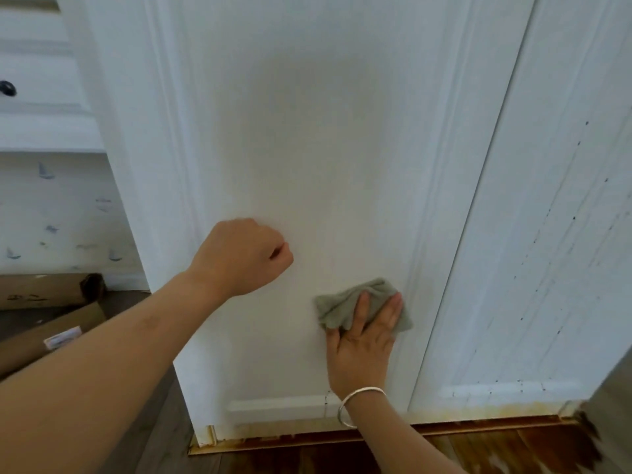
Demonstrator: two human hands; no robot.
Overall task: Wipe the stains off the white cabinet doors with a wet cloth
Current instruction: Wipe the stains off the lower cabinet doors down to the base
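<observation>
Wiping in progress: right hand [364,340] flat, pressing grey-green cloth [345,302] on lower left door [307,148]. Left hand [244,256] clenched, empty, against the panel. Left: dark specks on right door [547,217]; brown staining along bottom edge [496,410].

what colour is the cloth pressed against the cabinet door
The cloth is a muted grey-green, seen in the head view, the only one.

A home interior, at floor level by white cabinets.
Panelled white doors [307,165], a drawer with a dark knob [7,88], patterned wallpaper [51,213], wood floor [496,449] and cardboard boxes [44,290] on it suggest a lived-in house.
</observation>
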